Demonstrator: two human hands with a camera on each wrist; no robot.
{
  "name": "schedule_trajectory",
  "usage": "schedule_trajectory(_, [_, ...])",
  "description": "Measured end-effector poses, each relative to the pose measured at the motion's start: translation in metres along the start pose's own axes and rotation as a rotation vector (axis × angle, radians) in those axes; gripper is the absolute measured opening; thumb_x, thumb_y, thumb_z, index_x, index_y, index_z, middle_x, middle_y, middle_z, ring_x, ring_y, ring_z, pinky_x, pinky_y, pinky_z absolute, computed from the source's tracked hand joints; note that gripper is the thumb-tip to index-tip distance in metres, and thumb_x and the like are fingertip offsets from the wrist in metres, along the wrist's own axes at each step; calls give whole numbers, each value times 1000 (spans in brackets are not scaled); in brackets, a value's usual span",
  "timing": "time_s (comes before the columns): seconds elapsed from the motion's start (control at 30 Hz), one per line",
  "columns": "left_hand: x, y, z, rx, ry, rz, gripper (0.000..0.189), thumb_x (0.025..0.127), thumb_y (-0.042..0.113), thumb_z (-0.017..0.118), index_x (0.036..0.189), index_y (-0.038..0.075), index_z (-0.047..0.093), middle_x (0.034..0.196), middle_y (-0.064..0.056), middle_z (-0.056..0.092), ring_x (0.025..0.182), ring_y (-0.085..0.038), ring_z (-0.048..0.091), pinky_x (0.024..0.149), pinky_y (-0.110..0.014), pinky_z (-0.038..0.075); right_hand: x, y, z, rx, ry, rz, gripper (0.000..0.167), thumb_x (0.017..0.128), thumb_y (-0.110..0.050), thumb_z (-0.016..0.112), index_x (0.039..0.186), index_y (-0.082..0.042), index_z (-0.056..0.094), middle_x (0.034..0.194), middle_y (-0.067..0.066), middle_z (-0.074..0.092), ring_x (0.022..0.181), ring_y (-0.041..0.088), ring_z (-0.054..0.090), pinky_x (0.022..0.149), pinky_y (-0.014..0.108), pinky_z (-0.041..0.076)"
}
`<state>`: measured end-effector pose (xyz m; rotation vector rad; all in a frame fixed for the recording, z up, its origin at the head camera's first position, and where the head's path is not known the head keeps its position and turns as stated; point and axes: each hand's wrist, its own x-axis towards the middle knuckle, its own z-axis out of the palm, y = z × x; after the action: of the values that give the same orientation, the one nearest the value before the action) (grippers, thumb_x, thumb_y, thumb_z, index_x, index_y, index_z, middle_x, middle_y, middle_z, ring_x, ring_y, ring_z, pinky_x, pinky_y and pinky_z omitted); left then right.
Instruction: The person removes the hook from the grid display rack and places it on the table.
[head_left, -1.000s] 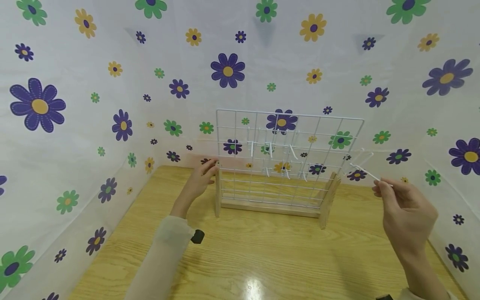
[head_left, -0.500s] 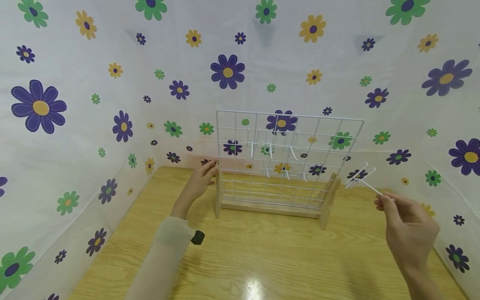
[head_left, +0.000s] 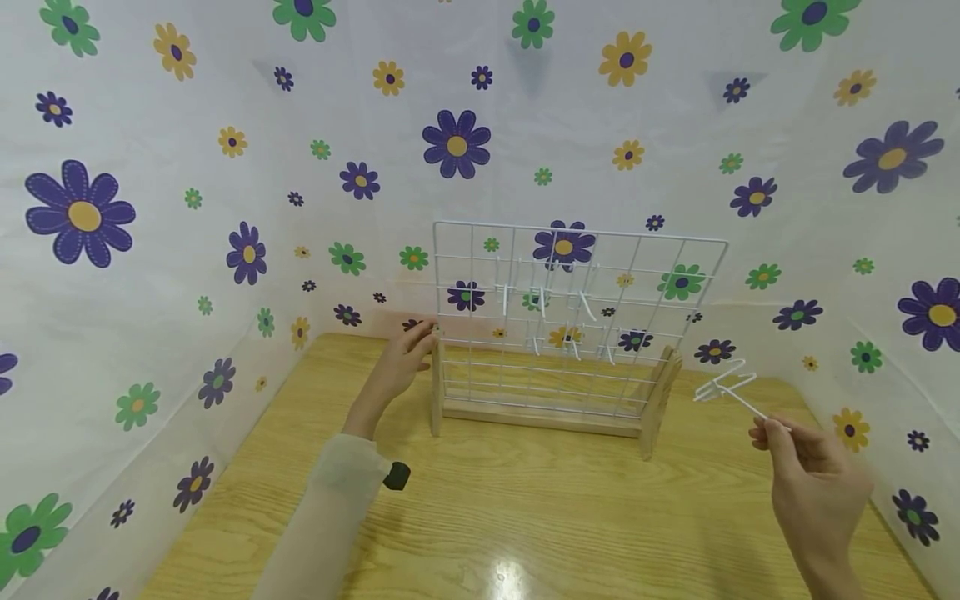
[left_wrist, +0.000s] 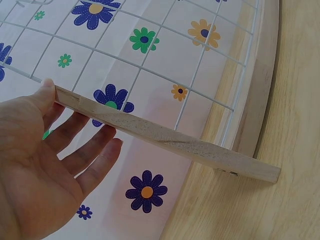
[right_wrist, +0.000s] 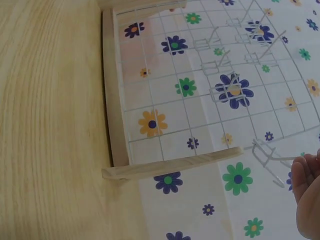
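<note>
A white wire grid rack in a wooden stand (head_left: 540, 418) is upright on the table. My left hand (head_left: 397, 367) holds the upper end of its left wooden post (left_wrist: 150, 131); in the left wrist view the thumb is at the tip and the fingers lie along the side. To the right of the rack, my right hand (head_left: 816, 487) pinches the prong of a loose white wire display hook (head_left: 746, 402). The hook's bracket end points toward the rack and is apart from the grid in the head view. Several similar hooks (head_left: 542, 302) hang on the grid in two rows.
The wood-grain table (head_left: 480, 508) carries the rack near its back edge. White sheeting (head_left: 525, 108) printed with purple, green and yellow flowers rises behind and on both sides. The right wooden post (head_left: 658, 404) stands between the grid and the loose hook.
My right hand has lowered the hook, from beside the grid's middle to near the right post's height, drawing it slightly away. The left hand and the rack have stayed in place.
</note>
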<state>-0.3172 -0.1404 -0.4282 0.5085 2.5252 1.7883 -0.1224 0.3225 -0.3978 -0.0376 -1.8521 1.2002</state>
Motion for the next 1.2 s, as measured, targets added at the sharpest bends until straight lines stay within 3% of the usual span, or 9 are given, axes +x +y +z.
schedule_trajectory(0.17, [0, 0, -1, 12, 8, -5, 53, 113, 31, 44, 160, 8, 37, 154, -21, 47, 134, -41, 52, 101, -51, 57, -6, 7, 0, 6, 6, 27, 10, 94, 14, 66, 100, 21, 69, 84, -16, 73, 69, 1, 70, 69, 13, 60])
schedule_trajectory(0.4, [0, 1, -1, -5, -6, 12, 55, 113, 31, 44, 160, 5, 35, 154, -23, 46, 134, -44, 51, 103, -57, 54, -13, 18, -1, 86, 21, 70, 10, 93, 15, 65, 98, 24, 66, 83, -8, 75, 68, 4, 71, 68, 14, 61])
schedule_trajectory(0.63, [2, 0, -1, -18, -12, 7, 54, 114, 27, 42, 161, 4, 33, 157, -26, 42, 137, -47, 48, 103, -59, 53, -22, 31, -2, 7, 21, 98, 7, 93, 14, 66, 97, 19, 69, 82, -13, 75, 67, 1, 70, 68, 14, 60])
schedule_trajectory(0.87, [-18, 41, -2, -14, -30, -18, 50, 114, 17, 42, 158, -4, 33, 155, -29, 42, 136, -48, 48, 104, -58, 52, -31, 38, -3, 6, 27, 176, 8, 94, 13, 66, 97, 20, 68, 81, -13, 75, 65, 0, 70, 69, 11, 59])
schedule_trajectory(0.9, [-18, 41, -2, -10, -31, -16, 50, 114, 17, 42, 158, -4, 33, 155, -30, 42, 136, -48, 48, 104, -58, 53, -32, 39, -3, 11, 28, 182, 8, 94, 13, 66, 97, 20, 68, 81, -12, 75, 65, 1, 70, 69, 12, 59])
schedule_trajectory(1.0, [-16, 39, -2, 0, -35, -14, 50, 114, 16, 42, 158, -4, 33, 154, -30, 43, 135, -48, 49, 103, -56, 54, -35, 42, -4, 11, 23, 201, 10, 95, 10, 66, 97, 21, 67, 82, -8, 76, 65, 1, 70, 69, 12, 59])
schedule_trajectory(1.2, [-3, 12, 0, 0, -26, -16, 51, 114, 20, 40, 160, -1, 32, 156, -28, 41, 137, -47, 47, 104, -59, 52, -43, 48, -7, -27, 19, 277, 13, 97, 5, 67, 97, 18, 68, 83, -1, 77, 65, 1, 70, 72, 10, 59])
